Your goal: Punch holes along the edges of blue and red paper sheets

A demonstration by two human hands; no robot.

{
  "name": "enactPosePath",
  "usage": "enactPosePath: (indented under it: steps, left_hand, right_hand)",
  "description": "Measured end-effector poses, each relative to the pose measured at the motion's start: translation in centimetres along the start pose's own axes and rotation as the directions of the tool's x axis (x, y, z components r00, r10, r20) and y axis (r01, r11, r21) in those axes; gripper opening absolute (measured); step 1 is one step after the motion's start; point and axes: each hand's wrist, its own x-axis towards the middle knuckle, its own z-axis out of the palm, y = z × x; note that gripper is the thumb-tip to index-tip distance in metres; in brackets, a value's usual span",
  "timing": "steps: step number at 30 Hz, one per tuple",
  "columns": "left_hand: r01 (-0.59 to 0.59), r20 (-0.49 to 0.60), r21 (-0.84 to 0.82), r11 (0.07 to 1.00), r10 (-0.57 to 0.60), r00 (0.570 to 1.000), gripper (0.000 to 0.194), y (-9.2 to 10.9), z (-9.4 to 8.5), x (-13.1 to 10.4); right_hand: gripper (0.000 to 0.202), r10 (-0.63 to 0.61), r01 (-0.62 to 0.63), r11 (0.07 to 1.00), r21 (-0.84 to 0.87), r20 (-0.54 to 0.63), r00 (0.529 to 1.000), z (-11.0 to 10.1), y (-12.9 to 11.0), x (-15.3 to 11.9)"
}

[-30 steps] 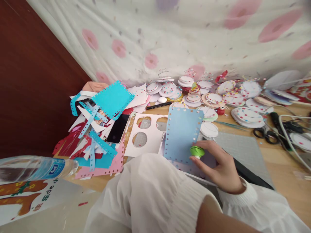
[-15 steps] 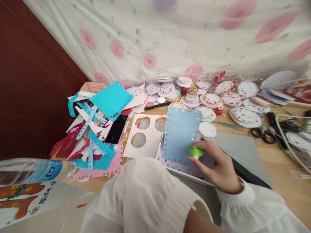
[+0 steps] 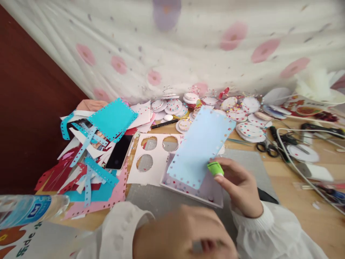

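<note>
The right hand (image 3: 242,185) has a small green gadget (image 3: 215,168) pinched between thumb and fingers, right at the edge of a pale blue sheet (image 3: 201,144) with little cut-outs dotted along its borders. That sheet lies at a slant over a shallow white tray (image 3: 192,198), its far end reaching out past the tray towards the stacks of round paper pieces (image 3: 250,132). I can see bits of coloured paper in the tray. The left hand (image 3: 183,232) is low and close in front of the person, nearer than the tray, and so blurred that I can't tell whether its fingers are spread or closed, or whether they hold anything. Beneath the tray is a grey mat (image 3: 145,196) on the wooden desk (image 3: 291,192). Just left of the tray there's a white card (image 3: 155,169) with large round openings, and beyond it a black pen (image 3: 165,124) near a small white oval piece (image 3: 168,117). Further left, a dark-screened phone (image 3: 119,152) rests beside a messy heap of paper strips (image 3: 86,144), with a bright turquoise sheet (image 3: 113,118) on top. A clear bottle (image 3: 35,210) lies on its side at the near left. Over on the right, I see black-handled scissors (image 3: 267,149) by a white cable (image 3: 292,162), and behind everything hangs a pale flowered curtain (image 3: 188,46).
</note>
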Motion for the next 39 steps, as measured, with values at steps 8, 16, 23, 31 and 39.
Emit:
enactPosePath:
  steps: [8, 16, 23, 31, 39]
  left_hand:
    - [0.151, -0.496, -0.336, 0.93, -0.311, 0.811, 0.038, -3.3, -2.2, 1.0]
    - [-0.022, -0.874, 0.022, 1.0, 0.03, 0.484, 0.025, -5.7, -5.5, 2.9]
    - [-0.091, -0.901, 0.038, 0.995, 0.073, 0.428, 0.034, -8.6, -5.0, 2.8]
    - [-0.024, -0.798, 0.015, 1.0, 0.027, 0.602, 0.029, -9.5, -4.7, 2.2]
    - [-0.047, -0.792, 0.041, 0.998, 0.061, 0.608, 0.026, -9.3, -4.7, 2.2]
  right_hand:
    - [0.035, 0.187, -0.192, 0.945, 0.265, 0.043, 0.981, 1.0, -1.3, 0.9]
    - [0.028, 0.261, -0.382, 0.867, 0.32, 0.36, 0.896, 2.4, -2.1, 2.7]
    - [0.031, 0.302, -0.422, 0.9, 0.107, 0.543, 0.784, 2.8, -1.8, 2.4]
    - [0.023, 0.284, -0.394, 0.914, 0.093, 0.545, 0.789, 2.6, -1.4, 1.5]
    - [0.02, 0.305, -0.401, 0.91, 0.105, 0.485, 0.819, 2.6, -1.2, 1.5]
